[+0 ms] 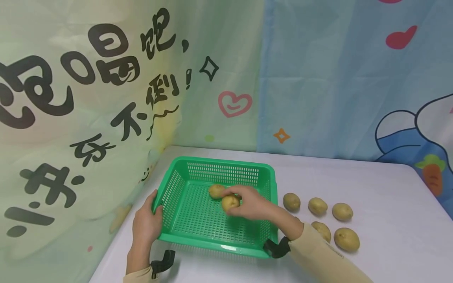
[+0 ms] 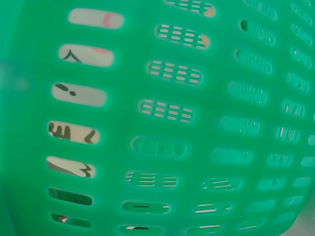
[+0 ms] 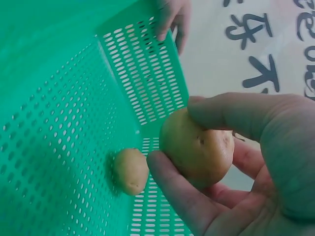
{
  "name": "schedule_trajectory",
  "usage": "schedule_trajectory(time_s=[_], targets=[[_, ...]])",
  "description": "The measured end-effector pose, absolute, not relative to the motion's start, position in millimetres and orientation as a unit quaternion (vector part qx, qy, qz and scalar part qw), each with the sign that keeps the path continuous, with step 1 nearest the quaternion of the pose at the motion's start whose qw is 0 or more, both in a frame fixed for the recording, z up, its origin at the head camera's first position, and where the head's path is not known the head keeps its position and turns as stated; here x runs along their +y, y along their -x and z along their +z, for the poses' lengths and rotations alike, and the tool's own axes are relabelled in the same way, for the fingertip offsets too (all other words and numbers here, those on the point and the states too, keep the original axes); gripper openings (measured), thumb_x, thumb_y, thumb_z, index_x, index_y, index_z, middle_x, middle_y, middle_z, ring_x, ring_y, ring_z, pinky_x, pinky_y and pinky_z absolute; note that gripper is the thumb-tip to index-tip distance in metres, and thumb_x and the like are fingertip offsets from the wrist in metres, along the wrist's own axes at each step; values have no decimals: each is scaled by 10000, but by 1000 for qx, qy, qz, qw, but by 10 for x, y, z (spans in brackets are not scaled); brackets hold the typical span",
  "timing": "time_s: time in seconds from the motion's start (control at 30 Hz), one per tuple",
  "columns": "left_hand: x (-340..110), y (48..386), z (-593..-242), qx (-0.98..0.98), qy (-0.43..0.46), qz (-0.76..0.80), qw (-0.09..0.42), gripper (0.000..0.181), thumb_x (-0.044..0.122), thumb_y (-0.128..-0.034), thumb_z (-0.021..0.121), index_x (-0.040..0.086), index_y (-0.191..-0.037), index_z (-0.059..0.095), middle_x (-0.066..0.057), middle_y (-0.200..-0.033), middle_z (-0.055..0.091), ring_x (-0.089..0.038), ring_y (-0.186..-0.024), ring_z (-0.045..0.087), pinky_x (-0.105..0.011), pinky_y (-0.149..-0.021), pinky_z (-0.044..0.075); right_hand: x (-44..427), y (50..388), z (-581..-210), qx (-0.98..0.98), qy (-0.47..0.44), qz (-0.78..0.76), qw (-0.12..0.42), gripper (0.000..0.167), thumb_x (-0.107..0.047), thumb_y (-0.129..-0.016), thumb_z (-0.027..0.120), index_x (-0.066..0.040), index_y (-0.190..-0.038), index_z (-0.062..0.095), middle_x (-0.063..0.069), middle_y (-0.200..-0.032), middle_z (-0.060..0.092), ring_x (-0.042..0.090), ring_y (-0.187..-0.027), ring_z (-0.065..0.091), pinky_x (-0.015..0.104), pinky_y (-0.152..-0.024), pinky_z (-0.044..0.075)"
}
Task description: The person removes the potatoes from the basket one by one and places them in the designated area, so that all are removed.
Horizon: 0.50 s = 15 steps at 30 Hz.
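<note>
A green plastic basket (image 1: 191, 212) with slotted walls stands on the table. My left hand (image 1: 146, 222) grips its left rim, thumb on the inner side and fingers outside. Inside the basket, my right hand (image 1: 249, 202) holds a potato (image 1: 231, 203) between thumb and fingers, above the basket floor. Another potato (image 1: 216, 191) lies on that floor near the back wall. The right wrist view shows the held potato (image 3: 197, 147) up close, with the lying potato (image 3: 131, 171) beyond it. Only the basket's slotted wall (image 2: 113, 113) fills the left wrist view.
To the right of the basket, several potatoes (image 1: 342, 212) lie in loose rows on the white table (image 1: 396, 236). The right forearm partly covers one potato (image 1: 322, 231). Printed cloth (image 1: 301, 78) hangs behind the table and along its left side.
</note>
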<state>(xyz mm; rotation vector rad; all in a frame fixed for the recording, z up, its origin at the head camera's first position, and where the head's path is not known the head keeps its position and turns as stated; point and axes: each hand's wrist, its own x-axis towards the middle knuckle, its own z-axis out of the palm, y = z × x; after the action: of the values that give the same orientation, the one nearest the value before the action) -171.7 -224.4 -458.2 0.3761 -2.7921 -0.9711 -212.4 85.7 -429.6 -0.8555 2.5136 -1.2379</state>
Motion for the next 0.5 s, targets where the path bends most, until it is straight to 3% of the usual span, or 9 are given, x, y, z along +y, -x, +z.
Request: schedule_trajectory(time_s=[0.1, 0.27, 0.5], targets=[[-2247, 1719, -4581, -935, -125, -323, 79, 525, 141, -996, 507, 84, -1501, 376, -281, -1383, 505, -299, -804, 580, -353, -603, 410, 934, 2071, -4283, 850, 275, -438, 101, 408, -155, -813, 742, -170, -1213, 664, -34, -1150, 641, 172, -980, 547, 357, -781, 495], [-2249, 1729, -4578, -935, -126, -322, 74, 527, 145, -997, 504, 90, -1504, 372, -284, -1370, 515, -283, -756, 559, -337, -581, 393, 1072, 1986, -4273, 833, 257, -479, 100, 420, -138, -841, 731, -183, -1248, 636, -7, -1198, 616, 222, -987, 556, 307, -705, 526], [-2253, 1728, -4566, -935, -127, -325, 68, 530, 153, -998, 500, 92, -1507, 367, -284, -1374, 511, -273, -734, 555, -331, -563, 385, 1255, 1854, -4337, 818, 221, -522, 100, 428, -189, -861, 755, -233, -1264, 619, 14, -1320, 568, 305, -1156, 550, 296, -784, 535]])
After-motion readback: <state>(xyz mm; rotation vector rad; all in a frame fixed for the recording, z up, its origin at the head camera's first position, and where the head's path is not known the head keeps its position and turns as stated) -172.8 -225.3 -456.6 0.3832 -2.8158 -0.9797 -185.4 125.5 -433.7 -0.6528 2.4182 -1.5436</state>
